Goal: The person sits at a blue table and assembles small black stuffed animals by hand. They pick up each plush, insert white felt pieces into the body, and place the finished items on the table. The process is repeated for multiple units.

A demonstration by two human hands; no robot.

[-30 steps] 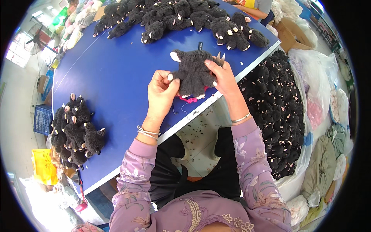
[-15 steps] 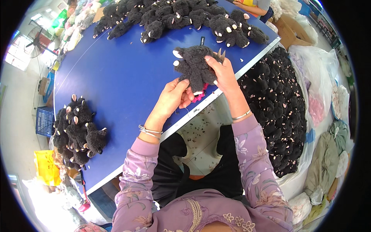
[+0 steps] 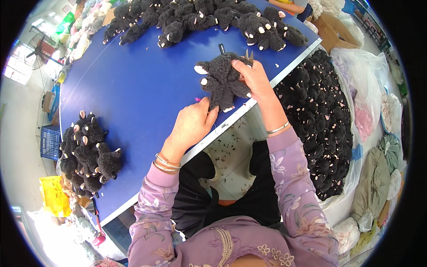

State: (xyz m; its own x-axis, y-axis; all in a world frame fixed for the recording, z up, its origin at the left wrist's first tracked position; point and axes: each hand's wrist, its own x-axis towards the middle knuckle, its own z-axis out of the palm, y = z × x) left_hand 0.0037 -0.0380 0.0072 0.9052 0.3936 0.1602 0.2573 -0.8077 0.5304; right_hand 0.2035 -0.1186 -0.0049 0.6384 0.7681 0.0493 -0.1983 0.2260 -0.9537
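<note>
A black fluffy plush toy (image 3: 221,80) with pale paws and a light ear is held over the front edge of the blue table. My right hand (image 3: 255,80) grips its right side, thumb on top. The twin metal tips of what look like scissors (image 3: 249,57) stick up beside that hand's index finger; their handles are hidden. My left hand (image 3: 192,123) is closed, thumb and curled fingers pinching at the toy's lower left limb. A thin loose thread hangs near its fingertips. A small dark tag (image 3: 222,48) stands out at the toy's top.
Many like black toys (image 3: 195,22) lie heaped along the far side of the blue table (image 3: 133,84). A smaller pile (image 3: 86,151) sits at the left. To the right is a large bagful of black toys (image 3: 313,124), near a cardboard box (image 3: 333,33). Another person's arm (image 3: 287,6) shows at the far edge.
My left hand has turned palm-down and its fingers have curled in at the toy's lower limb. The toy has shifted slightly left. Bright pink material under it no longer shows there.
</note>
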